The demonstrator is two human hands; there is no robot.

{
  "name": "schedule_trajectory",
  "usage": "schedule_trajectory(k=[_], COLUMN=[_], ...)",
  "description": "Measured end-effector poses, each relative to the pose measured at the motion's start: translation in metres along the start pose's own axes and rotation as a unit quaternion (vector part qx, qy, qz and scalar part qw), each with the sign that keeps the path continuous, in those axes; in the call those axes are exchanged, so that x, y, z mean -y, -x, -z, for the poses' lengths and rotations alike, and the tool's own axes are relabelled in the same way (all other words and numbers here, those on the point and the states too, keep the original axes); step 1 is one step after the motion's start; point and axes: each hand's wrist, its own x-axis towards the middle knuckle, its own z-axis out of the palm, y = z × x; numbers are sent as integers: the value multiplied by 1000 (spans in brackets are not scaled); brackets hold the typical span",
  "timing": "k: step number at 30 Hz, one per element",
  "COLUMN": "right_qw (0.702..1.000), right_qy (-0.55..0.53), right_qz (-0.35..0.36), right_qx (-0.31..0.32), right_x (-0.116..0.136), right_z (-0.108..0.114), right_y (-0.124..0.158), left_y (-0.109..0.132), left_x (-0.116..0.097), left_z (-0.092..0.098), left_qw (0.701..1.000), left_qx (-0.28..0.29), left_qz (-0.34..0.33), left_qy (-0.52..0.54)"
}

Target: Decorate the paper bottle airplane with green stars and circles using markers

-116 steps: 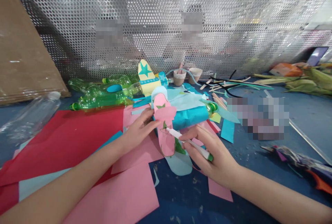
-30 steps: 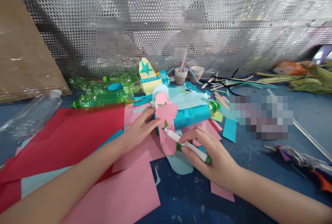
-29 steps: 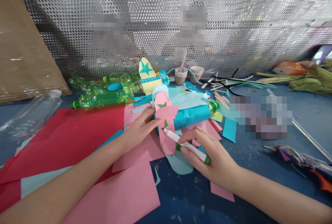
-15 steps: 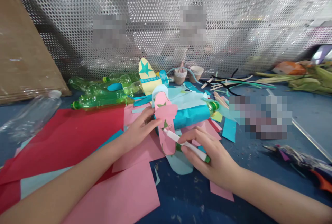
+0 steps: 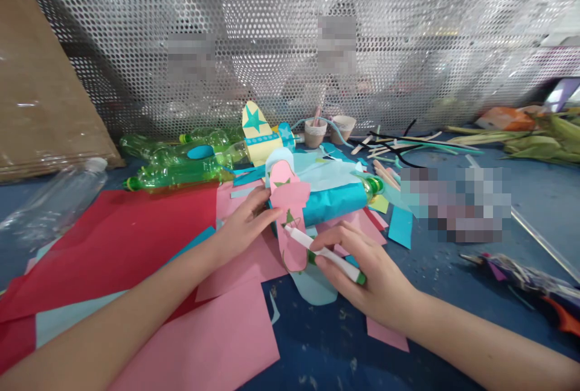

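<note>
A green marker with a white barrel is pinched in my right hand. Its tip rests on a pink paper cutout, where green shapes are drawn. The cutout stands against the end of a plastic bottle wrapped in blue paper, whose green neck points right. My left hand grips the left end of this bottle, thumb in front; its fingertips are partly hidden behind the cutout. A light blue paper piece juts out below the pink one, and another rounded one shows above it.
Red paper and pink paper spread at left. Green plastic bottles and a yellow paper-covered bottle lie behind. Small cups stand by the perforated metal panel. At right is an orange-handled tool.
Almost nothing differs. My right hand and the marker have shifted very slightly, with the tip still at the same green drawing; my left hand keeps its hold.
</note>
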Motion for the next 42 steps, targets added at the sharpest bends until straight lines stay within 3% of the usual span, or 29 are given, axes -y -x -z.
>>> schedule_trajectory(k=[42], right_qw=[1000], right_qy=[-1], right_qz=[-2], right_qx=[-9], right_x=[1], right_z=[2], right_y=[0], left_y=[0], left_x=[-1], left_z=[0], left_qw=[1000], left_qx=[-4], left_qz=[0], left_qy=[-10])
